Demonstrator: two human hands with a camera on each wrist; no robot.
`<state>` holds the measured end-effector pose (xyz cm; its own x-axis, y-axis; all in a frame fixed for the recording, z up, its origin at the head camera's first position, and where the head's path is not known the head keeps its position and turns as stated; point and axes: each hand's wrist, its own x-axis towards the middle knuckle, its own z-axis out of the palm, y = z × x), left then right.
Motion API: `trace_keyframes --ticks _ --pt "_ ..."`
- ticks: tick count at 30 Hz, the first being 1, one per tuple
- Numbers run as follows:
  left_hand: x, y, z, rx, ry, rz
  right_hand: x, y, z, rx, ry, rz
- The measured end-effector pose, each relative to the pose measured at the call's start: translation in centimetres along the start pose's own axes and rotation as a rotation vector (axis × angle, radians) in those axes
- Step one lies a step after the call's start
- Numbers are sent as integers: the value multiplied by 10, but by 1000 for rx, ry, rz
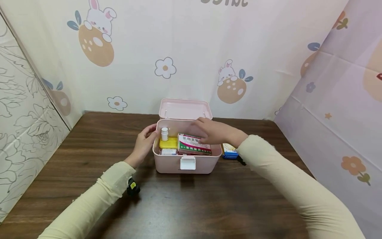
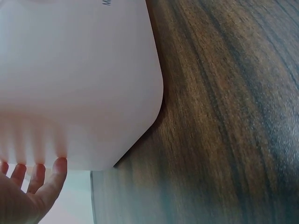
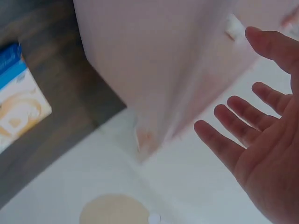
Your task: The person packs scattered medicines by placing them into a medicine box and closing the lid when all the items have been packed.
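A pink plastic box [image 1: 167,165] with a white latch stands on the table, its lid [image 1: 185,109] tipped back. Inside lie a green, white and pink medicine carton [image 1: 194,148], a white bottle [image 1: 164,133], a yellow case [image 1: 168,143] and a white carton [image 1: 168,152]. My left hand [image 1: 144,145] touches the box's left side; in the left wrist view its fingertips [image 2: 59,164] meet the wall. Over the box's right half is my right hand [image 1: 217,131], partly covering the carton in the head view. Its fingers [image 3: 229,119] are spread, with nothing held in the right wrist view.
A blue and white carton [image 1: 229,151] lies on the table right of the box, partly behind the right sleeve. The dark wooden table [image 1: 185,205] meets a patterned curtain [image 1: 191,66] behind the box. More patterned cloth [image 1: 337,109] hangs on the right.
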<state>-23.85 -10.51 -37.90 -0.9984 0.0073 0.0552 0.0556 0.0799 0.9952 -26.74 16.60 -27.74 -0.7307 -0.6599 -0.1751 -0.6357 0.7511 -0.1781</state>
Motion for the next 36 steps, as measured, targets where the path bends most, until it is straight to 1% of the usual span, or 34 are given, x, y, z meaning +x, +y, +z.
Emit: trace_keyframes --ticks 6,11,18,22,29,36 --pt "0 0 0 -8 2 -2 -30 13 -23 37 70 88" --pt "1 1 -1 -1 -9 -12 -51 36 -25 35 93 128" --pt "0 2 -1 6 -21 -27 -73 71 -15 35 101 128" --pt "0 2 0 2 -19 -24 -81 86 -9 51 80 177" --pt "0 1 -1 4 -16 -32 -85 106 10 78 33 253" --pt "1 2 0 -11 4 -11 -82 119 36 7 -22 289"
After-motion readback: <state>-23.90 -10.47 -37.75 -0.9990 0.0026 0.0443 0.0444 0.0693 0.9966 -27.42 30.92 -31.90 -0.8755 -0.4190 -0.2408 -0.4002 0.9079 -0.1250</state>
